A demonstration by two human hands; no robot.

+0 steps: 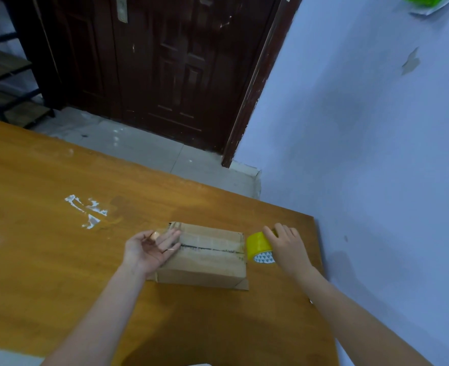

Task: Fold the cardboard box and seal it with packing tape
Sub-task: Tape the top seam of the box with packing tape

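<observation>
A small brown cardboard box (204,260) lies closed on the wooden table (59,247), its top flaps meeting in a dark seam covered by a strip of clear tape. My left hand (149,248) rests palm up against the box's left end, fingers spread over the tape's end. My right hand (288,247) grips a yellow roll of packing tape (259,245) just past the box's right end, the tape running from the roll onto the box top.
White tape scraps (88,210) are stuck to the table left of the box. A pale blue wall (376,154) runs close along the table's right edge. A dark wooden door (165,70) and a shelf rack (4,75) stand beyond the far edge.
</observation>
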